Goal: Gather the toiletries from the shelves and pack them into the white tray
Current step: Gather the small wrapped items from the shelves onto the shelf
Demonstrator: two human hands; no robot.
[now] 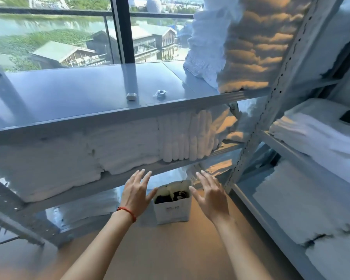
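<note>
A white paper bag with dark contents stands on the brown floor under the shelving. My left hand, with a red cord at the wrist, hovers open just left of the bag's top. My right hand hovers open just right of it. Neither hand touches the bag. Two small items lie on the upper grey shelf: a small white box and a crumpled wrapped piece. No white tray is in view.
Folded white towels fill the middle shelf, with rolled ones beside them. Tall towel stacks stand at the upper right. A second rack of linens stands at right. A slanted perforated upright crosses between racks. A window lies behind.
</note>
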